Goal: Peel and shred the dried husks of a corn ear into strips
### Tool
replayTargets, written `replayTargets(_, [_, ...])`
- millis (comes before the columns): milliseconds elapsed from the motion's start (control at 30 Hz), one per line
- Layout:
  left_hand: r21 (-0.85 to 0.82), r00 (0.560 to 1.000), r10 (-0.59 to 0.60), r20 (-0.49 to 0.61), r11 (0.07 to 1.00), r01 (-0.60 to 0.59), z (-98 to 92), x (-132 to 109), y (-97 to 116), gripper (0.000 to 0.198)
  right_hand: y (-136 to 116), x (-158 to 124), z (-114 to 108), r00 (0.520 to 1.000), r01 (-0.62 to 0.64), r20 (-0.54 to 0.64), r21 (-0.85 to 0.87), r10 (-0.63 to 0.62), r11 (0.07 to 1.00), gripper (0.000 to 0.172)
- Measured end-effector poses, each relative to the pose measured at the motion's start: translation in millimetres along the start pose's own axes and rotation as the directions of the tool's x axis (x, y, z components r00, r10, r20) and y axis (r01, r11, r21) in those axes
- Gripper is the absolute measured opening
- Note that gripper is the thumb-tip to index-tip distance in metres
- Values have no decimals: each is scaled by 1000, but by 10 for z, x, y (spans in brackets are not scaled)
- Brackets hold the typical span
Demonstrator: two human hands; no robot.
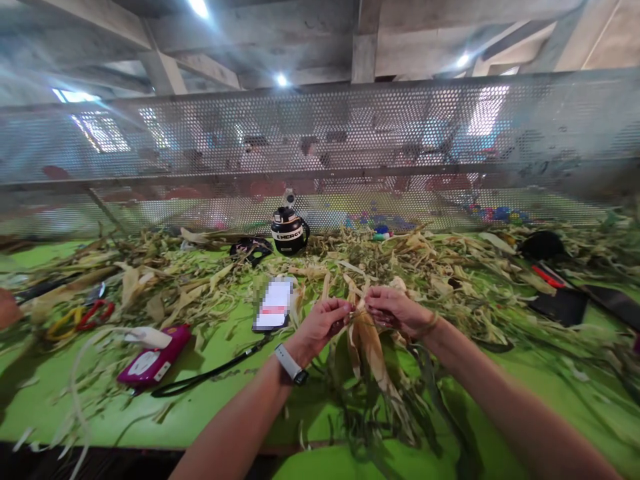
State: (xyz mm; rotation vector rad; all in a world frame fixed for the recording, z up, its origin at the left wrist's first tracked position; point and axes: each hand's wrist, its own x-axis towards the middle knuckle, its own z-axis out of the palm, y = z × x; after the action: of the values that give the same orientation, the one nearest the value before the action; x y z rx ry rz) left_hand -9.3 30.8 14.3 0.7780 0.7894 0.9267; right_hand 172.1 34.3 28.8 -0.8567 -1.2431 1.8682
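Note:
Close together over the green table (215,420), both my hands pinch at the top of a bundle of dried corn husks (373,350). My left hand (327,320), below a wrist with a grey-banded watch (289,363), has thumb and forefinger pressed together at the bundle's neck. Opposite it, my right hand (397,310) grips the same spot with curled fingers. The tan husk leaves hang down from my fingertips, with dark green strips (435,393) around them. What exactly lies between the fingertips is too small to make out.
Loose husks (435,260) litter the table. A phone (273,303) lies left of my hands, beside a magenta power bank (155,357) with a white cable. Red-handled scissors (95,313) are farther left. A black jug (287,230) stands before a perforated metal screen (350,133). Another person's hand (7,310) shows at left.

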Motion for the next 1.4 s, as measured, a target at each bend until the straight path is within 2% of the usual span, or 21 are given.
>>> replayTargets(167, [144,999,50,21,988,-53,-41,18,-3,34,7,23,-35,991,17,-129,-64,-26,998,37])
replayTargets(267, [265,991,125,53,955,-135,-50,23,-11,33,2,30,-56,975,20,-213,-190,-61,982,39])
replayTargets(367, [344,978,191,80,916,-207,-28,8,-12,34,11,55,-88,972,-14,-228,-309,-59,951,39])
replayTargets(467, [396,969,234,77,885,-245,2,-11,-10,33,32,81,-107,973,5,-217,-337,-83,942,39])
replayTargets(533, [368,965,256,60,893,-259,6,-13,-10,32,30,70,-96,975,7,-211,-294,-72,956,40])
replayTargets(700, [177,966,259,24,949,-259,-41,27,-19,29,-55,-50,2,989,-147,-1,-173,149,974,40])
replayTargets(800, [200,964,264,23,944,-263,-51,40,-22,29,-89,-91,58,988,-140,40,-159,148,977,34])
replayTargets(867, [177,967,254,6,952,-251,-45,35,-12,30,-92,-90,75,993,-116,22,-105,119,988,32])
replayTargets(933, [79,975,221,12,972,-222,-39,24,6,32,-89,-74,71,994,-108,3,-24,108,994,31])
replayTargets(1000, [-24,982,181,47,983,-180,-41,13,27,34,-83,-54,46,994,-110,-17,53,111,993,29])
replayTargets(1067, [-59,986,140,93,989,-134,-50,6,41,34,-73,-36,8,993,-103,-39,122,109,987,27])
replayTargets(1133, [-12,987,80,137,997,-79,-58,2,40,34,-59,-26,-28,993,-90,-62,182,103,979,25])
replayTargets(1267, [246,979,-70,192,969,22,-44,-3,10,36,-45,-41,-20,992,-54,-93,250,79,967,28])
replayTargets(1400, [373,979,-102,177,928,29,-21,-6,-14,39,-76,-75,71,992,-73,-88,172,89,982,30])
